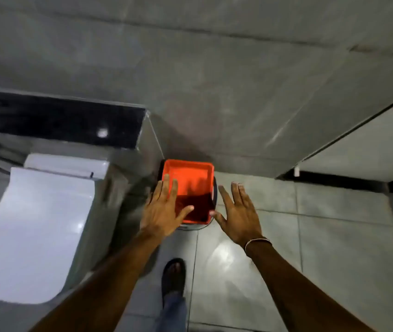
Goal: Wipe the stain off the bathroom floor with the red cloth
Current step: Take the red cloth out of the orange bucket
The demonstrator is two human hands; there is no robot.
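Orange bucket's (188, 180) near-left rim behind left hand (164, 212); contents indistinct.

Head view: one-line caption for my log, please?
Both open hands, left hand and right hand, reach toward orange bucket beside toilet.

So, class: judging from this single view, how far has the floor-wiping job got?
Nothing looks done yet. Both hands are empty and open: the left hand and right hand reach toward the orange bucket on the tiled floor beside the toilet. No red cloth is clearly visible. Fetching the cloth and wiping remain.
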